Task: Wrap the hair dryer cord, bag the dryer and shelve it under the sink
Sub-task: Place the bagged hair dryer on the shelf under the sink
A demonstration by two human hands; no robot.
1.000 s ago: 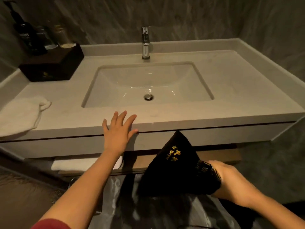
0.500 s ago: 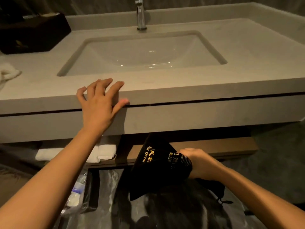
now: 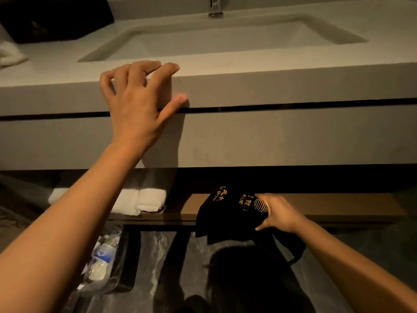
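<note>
My right hand grips a black drawstring bag with gold lettering, the hair dryer hidden inside it. The bag hangs at the front edge of the brown wooden shelf under the sink, partly over the shelf. Its drawstring loop dangles below my wrist. My left hand rests on the front edge of the grey sink counter, fingers spread over the rim, holding nothing.
Rolled white towels lie on the shelf's left part. A bin with a plastic bottle and wrappers stands on the floor below. A black box and a white cloth sit on the counter's left; the faucet is behind the basin.
My view has dropped lower and closer to the vanity. My right hand carried the bag up and forward to the shelf's edge. My left hand stayed on the counter rim.
</note>
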